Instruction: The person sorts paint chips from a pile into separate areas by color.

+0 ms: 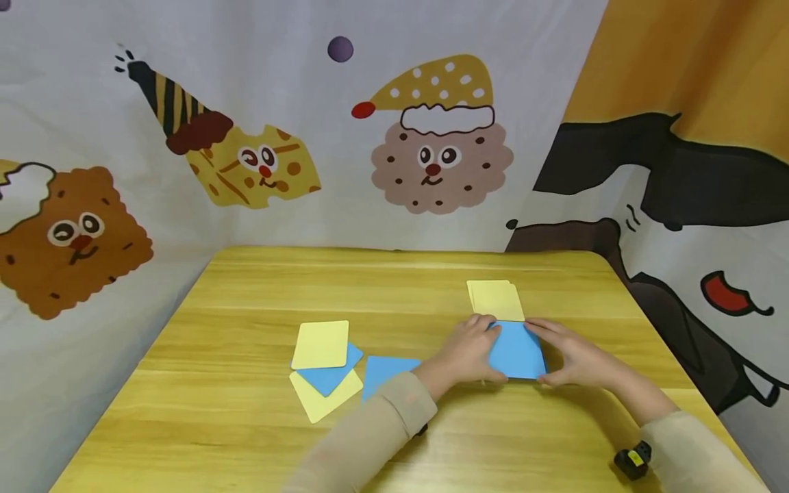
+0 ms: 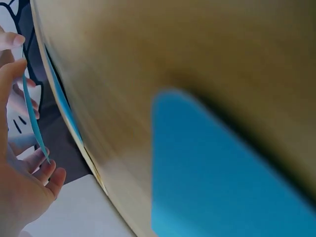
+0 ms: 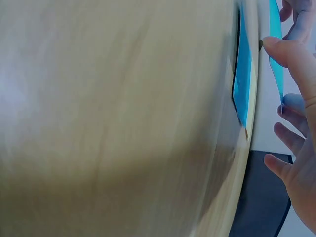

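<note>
Toward the right of the table, my left hand (image 1: 465, 352) and right hand (image 1: 576, 356) grip a blue card (image 1: 516, 349) by its opposite side edges. Both wrist views show this held card (image 2: 32, 113) raised above the tabletop and slightly bowed. Thumbs are at the near edge, with fingers along the far one. Beneath it, another blue card (image 3: 242, 74) lies on the table. Just beyond the hands are overlapping yellow cards (image 1: 498, 300). A further blue card (image 1: 385, 373) lies beside my left forearm, which partly covers it.
On the left, a fanned pile has a yellow card (image 1: 320, 346) on top, a blue card (image 1: 333, 375) in the middle and a lower yellow card (image 1: 327, 405). The wooden table (image 1: 246, 294) ends at a printed cloth (image 1: 345, 171) behind and beside it.
</note>
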Demonstrator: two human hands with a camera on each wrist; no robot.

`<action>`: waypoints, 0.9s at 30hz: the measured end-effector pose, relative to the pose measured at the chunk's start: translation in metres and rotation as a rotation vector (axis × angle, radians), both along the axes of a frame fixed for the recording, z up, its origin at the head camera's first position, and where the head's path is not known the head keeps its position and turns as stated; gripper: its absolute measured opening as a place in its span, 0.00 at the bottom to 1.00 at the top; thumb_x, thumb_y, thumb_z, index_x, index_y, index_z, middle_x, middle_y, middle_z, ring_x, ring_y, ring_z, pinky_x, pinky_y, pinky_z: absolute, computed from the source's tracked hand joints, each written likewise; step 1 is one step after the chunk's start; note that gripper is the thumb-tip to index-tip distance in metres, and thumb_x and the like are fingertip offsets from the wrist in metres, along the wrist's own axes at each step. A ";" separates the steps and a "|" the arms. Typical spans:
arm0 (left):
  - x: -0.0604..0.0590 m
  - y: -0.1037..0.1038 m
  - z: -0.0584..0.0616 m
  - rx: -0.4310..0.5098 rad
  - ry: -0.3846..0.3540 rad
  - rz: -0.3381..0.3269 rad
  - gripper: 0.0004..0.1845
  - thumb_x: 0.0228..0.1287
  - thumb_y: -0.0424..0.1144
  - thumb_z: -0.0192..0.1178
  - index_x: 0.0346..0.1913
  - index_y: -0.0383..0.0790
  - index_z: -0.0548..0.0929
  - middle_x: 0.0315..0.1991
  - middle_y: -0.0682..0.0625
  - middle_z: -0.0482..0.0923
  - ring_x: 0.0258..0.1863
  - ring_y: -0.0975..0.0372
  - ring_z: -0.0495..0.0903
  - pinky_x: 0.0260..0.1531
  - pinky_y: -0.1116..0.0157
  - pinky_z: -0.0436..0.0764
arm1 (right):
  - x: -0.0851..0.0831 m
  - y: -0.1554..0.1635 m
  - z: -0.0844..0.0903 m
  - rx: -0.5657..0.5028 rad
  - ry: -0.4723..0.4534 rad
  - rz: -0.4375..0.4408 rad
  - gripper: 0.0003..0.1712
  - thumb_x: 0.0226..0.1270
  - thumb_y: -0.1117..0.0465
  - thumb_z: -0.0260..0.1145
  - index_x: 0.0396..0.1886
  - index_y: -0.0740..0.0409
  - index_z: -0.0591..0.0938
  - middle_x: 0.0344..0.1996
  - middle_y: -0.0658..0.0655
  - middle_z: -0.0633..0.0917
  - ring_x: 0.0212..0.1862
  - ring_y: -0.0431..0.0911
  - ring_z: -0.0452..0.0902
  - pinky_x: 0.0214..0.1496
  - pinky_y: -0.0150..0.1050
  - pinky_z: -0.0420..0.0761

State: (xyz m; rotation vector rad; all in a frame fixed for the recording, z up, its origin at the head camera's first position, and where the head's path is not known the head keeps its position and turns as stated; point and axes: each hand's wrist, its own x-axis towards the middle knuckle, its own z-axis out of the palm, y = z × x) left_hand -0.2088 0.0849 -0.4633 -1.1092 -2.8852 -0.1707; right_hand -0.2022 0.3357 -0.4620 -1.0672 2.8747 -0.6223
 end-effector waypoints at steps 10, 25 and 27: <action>-0.002 0.020 -0.007 -0.083 -0.054 0.055 0.51 0.47 0.73 0.60 0.71 0.45 0.66 0.68 0.54 0.60 0.65 0.62 0.59 0.60 0.65 0.65 | -0.007 0.010 0.000 0.043 -0.007 0.012 0.56 0.39 0.54 0.82 0.68 0.69 0.66 0.64 0.66 0.68 0.63 0.61 0.65 0.54 0.58 0.72; -0.007 0.026 -0.016 -0.116 -0.109 0.076 0.50 0.49 0.73 0.58 0.71 0.47 0.65 0.70 0.54 0.57 0.68 0.62 0.56 0.61 0.65 0.64 | -0.017 0.013 -0.010 0.052 -0.168 -0.007 0.55 0.45 0.49 0.79 0.69 0.69 0.64 0.66 0.68 0.66 0.65 0.63 0.62 0.57 0.59 0.69; -0.008 0.027 -0.018 -0.114 -0.123 0.076 0.50 0.49 0.73 0.58 0.72 0.48 0.64 0.71 0.53 0.57 0.69 0.62 0.55 0.62 0.64 0.64 | -0.017 0.014 -0.011 0.049 -0.184 -0.012 0.55 0.45 0.49 0.79 0.69 0.68 0.64 0.66 0.68 0.65 0.65 0.63 0.61 0.57 0.59 0.69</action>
